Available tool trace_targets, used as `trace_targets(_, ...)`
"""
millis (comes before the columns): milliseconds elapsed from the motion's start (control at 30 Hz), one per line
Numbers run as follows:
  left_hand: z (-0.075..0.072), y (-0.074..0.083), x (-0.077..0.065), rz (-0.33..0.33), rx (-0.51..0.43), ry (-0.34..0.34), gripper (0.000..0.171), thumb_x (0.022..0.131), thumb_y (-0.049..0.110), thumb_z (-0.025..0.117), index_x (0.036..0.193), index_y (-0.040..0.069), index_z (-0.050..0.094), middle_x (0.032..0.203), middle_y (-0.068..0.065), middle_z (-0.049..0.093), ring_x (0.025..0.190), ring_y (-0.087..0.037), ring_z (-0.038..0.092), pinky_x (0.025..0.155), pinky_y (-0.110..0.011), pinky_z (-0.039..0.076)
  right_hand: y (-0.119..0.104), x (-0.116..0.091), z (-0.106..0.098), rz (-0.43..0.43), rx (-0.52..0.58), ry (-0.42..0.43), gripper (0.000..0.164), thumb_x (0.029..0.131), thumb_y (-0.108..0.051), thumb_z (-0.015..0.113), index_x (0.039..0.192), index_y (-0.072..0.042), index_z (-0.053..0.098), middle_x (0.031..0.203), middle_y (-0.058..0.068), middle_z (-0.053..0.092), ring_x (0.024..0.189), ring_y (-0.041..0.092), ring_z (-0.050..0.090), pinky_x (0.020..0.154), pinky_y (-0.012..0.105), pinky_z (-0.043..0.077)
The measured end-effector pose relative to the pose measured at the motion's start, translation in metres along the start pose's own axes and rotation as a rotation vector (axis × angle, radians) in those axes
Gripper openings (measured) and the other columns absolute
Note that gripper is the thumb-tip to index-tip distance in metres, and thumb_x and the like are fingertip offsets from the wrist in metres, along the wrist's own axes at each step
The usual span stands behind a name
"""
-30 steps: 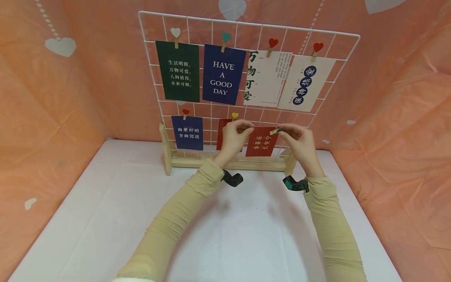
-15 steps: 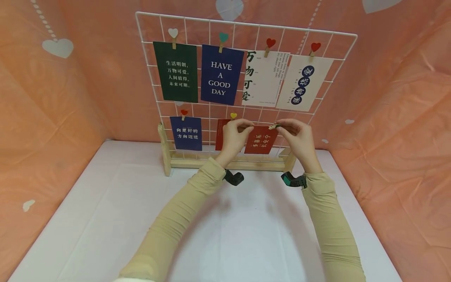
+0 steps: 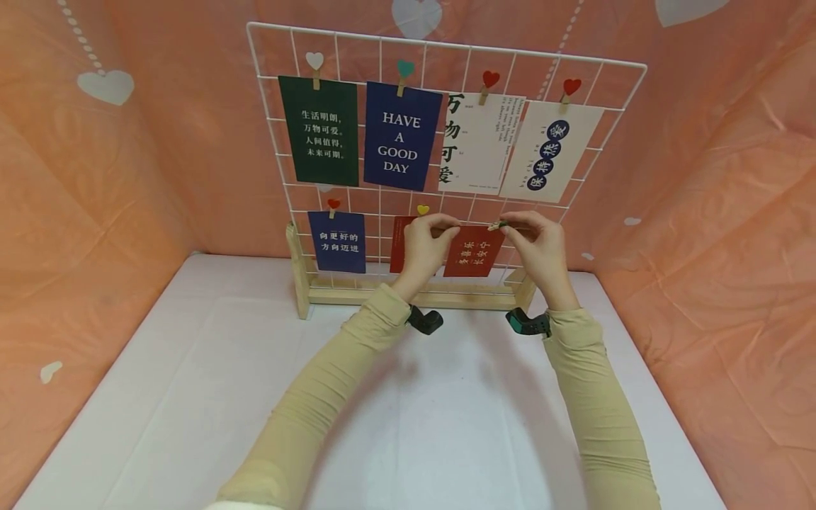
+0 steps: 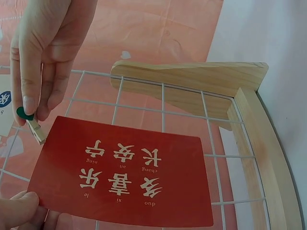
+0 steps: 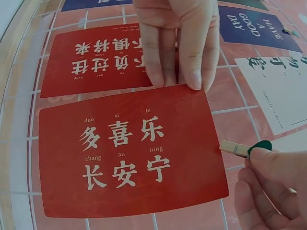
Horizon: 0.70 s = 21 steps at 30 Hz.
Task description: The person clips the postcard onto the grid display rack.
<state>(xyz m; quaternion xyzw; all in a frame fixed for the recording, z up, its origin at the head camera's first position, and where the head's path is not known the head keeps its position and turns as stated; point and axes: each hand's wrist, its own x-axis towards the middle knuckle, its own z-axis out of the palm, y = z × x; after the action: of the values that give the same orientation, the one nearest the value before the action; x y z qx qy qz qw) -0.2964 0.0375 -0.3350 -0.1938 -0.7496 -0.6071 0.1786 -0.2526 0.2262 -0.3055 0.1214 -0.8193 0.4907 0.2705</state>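
Note:
My left hand [image 3: 426,249] pinches a red card [image 3: 468,263] with white lettering by its upper left corner, in front of the lower right part of the white wire grid [image 3: 446,46]. The thumb and fingers of my right hand [image 3: 543,249] pinch a small wooden clothespin [image 5: 235,149] with a green end. In both wrist views the clothespin's tip meets the card's top edge; whether it bites the card or a wire, I cannot tell. Another red card [image 5: 91,60] hangs just left, under a clip with a yellow heart [image 3: 423,210], partly behind my left hand.
Four-card upper row aside, a small blue card [image 3: 338,242] hangs lower left. Above are green [image 3: 326,131], blue [image 3: 404,134] and white cards [image 3: 551,149] on heart clips. A wooden stand [image 3: 357,296] holds the grid on a white table [image 3: 223,368]; pink cloth [image 3: 720,177] surrounds it.
The clothespin in my right hand has shifted from over the red card's upper right corner to its top edge. The card's lower edge has risen slightly, and my left hand keeps its pinch.

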Motion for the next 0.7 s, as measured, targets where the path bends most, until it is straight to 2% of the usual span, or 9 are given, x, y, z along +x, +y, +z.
trace_targets(133, 0.0016, 0.0006, -0.0002, -0.01, 0.004, -0.003, 0.009, 0.089, 0.009, 0.068, 0.094, 0.007, 0.075, 0.086, -0.003, 0.071, 0.074, -0.013, 0.062, 0.066, -0.021, 0.051, 0.008, 0.0034, 0.0017, -0.023, -0.032, 0.016, 0.02, 0.089, -0.001, 0.066, 0.109, 0.002, 0.069, 0.106, 0.015, 0.067, 0.089, 0.014, 0.064, 0.079, 0.016, 0.052)
trace_targets(367, 0.0035, 0.0004, 0.0, -0.007, 0.035, 0.012, 0.009, 0.089, 0.009, 0.069, 0.094, 0.007, 0.075, 0.085, -0.003, 0.071, 0.072, -0.013, 0.063, 0.064, -0.02, 0.051, 0.0041, 0.0047, 0.0044, -0.047, -0.058, 0.018, 0.018, 0.089, -0.002, 0.067, 0.106, 0.002, 0.07, 0.103, 0.014, 0.068, 0.088, 0.017, 0.066, 0.077, 0.016, 0.053)
trace_targets(533, 0.0049, -0.0019, 0.0015, 0.027, 0.054, 0.028, 0.009, 0.089, 0.01, 0.069, 0.094, 0.007, 0.076, 0.085, -0.004, 0.071, 0.072, -0.013, 0.063, 0.063, -0.02, 0.051, 0.0051, 0.0067, 0.0052, -0.061, -0.099, 0.032, 0.017, 0.088, -0.003, 0.068, 0.105, 0.0, 0.071, 0.101, 0.012, 0.07, 0.087, 0.013, 0.066, 0.077, 0.016, 0.052)
trace_targets(700, 0.0066, -0.0029, 0.0022, 0.027, 0.058, 0.05, 0.009, 0.089, 0.01, 0.069, 0.094, 0.007, 0.076, 0.083, -0.004, 0.071, 0.071, -0.012, 0.063, 0.062, -0.021, 0.051, 0.0058, 0.0078, 0.0066, -0.069, -0.135, 0.043, 0.017, 0.088, -0.004, 0.069, 0.104, 0.0, 0.072, 0.099, 0.011, 0.07, 0.085, 0.007, 0.065, 0.074, 0.015, 0.052)
